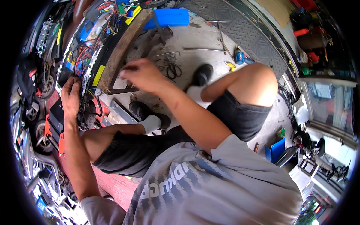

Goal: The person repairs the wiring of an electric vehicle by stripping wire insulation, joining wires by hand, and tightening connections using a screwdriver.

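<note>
Wiring (84,52) sits in the open vehicle body on the left, with a wooden plank (122,48) along its right edge. A flat box (167,17) lies on the floor (195,56) behind the plank's far end. A can (239,57) stands farther right, near the ramp (240,30).

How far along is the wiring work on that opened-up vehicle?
Done: the body is open, with the bundle of coloured wires exposed. In hand: the left hand presses on the black part beside the wiring; the right hand is pinched at the wooden plank, what it holds too small to tell. Left: wires hang loose, and tools lie scattered on the concrete floor.
</note>
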`<control>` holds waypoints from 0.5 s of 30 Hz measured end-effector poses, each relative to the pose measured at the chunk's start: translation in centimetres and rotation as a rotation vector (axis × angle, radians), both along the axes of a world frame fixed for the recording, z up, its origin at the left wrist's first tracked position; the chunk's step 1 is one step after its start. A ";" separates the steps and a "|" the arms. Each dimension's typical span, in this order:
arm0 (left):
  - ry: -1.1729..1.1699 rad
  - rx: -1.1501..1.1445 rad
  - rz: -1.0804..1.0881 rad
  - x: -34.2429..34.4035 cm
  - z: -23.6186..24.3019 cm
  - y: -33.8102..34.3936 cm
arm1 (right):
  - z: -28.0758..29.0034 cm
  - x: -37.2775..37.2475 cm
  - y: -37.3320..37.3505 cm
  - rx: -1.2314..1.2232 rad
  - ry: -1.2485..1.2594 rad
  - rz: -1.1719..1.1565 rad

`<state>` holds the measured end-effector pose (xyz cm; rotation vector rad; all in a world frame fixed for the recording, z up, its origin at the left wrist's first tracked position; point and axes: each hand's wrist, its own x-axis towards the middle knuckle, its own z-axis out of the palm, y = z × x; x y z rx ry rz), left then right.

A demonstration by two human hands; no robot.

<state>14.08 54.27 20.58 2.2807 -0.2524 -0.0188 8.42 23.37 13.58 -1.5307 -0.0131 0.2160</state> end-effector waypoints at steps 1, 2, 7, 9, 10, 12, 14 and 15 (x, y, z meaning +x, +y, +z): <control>-0.026 0.030 0.004 -0.1 0.4 -0.5 | -1.1 0.3 -1.1 0.111 0.089 -0.030; -0.051 0.062 0.004 0.0 0.3 -0.7 | -3.0 0.8 -2.2 0.221 0.180 -0.064; -0.020 0.047 0.084 -0.2 1.0 -2.4 | -18.0 4.9 -11.1 -0.268 0.440 -0.288; -0.022 0.063 0.093 -0.7 0.7 -1.1 | -21.4 5.0 -13.6 -0.411 0.630 -0.307; 0.008 0.092 0.074 -0.3 0.6 -0.2 | -24.2 4.7 -15.7 -0.465 0.687 -0.318; 0.049 0.031 0.049 -0.2 0.3 1.1 | -28.4 5.1 -19.5 -0.607 0.762 -0.301; 0.059 -0.008 0.092 -0.3 0.4 -0.1 | -32.8 5.0 -25.6 -0.859 0.758 -0.388; 0.066 0.037 0.118 -1.1 0.4 0.6 | -32.0 5.1 -27.5 -0.940 0.844 -0.387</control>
